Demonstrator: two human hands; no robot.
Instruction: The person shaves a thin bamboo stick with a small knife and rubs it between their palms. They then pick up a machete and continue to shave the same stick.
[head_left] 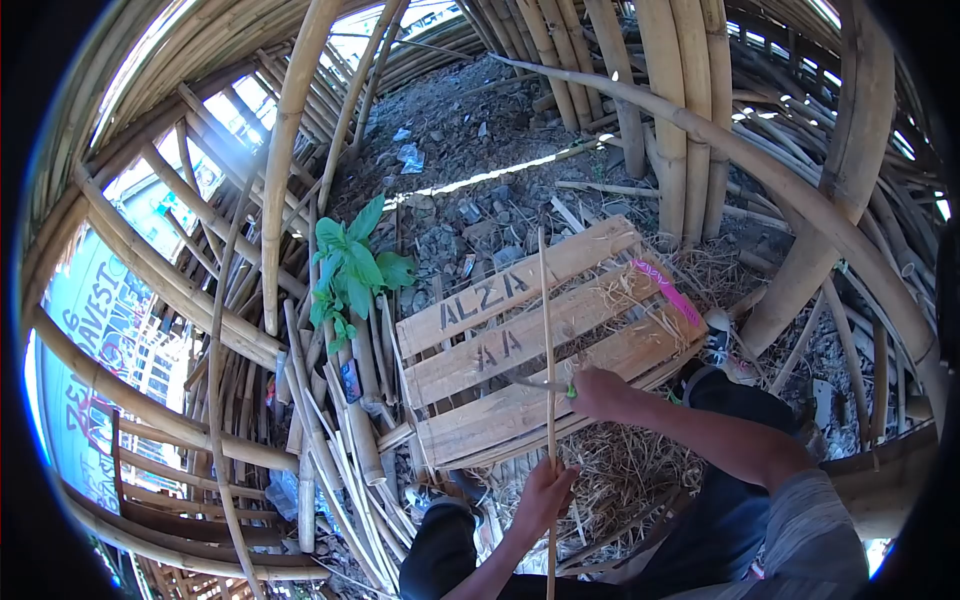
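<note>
My left hand (544, 496) is closed around a long thin bamboo strip (547, 320), which stands nearly upright in view and runs down past the bottom edge. My right hand (600, 394) grips a knife (533, 383) with a green handle. Its blade points left and crosses the strip a little above my left hand. Behind both lies a slatted wooden crate (440, 382) lettered "ALZA" and "AA", with a pink mark near its right end. Pale shavings are scattered on the slats at the right.
Shavings (625, 475) heap between my legs. Bamboo poles (690, 120) stand beyond the crate, and one long bent pole (760, 160) arches across the right. A leafy green plant (350, 262) grows left of the crate, near loose bamboo pieces (335, 430). Rocky ground (470, 215) lies behind.
</note>
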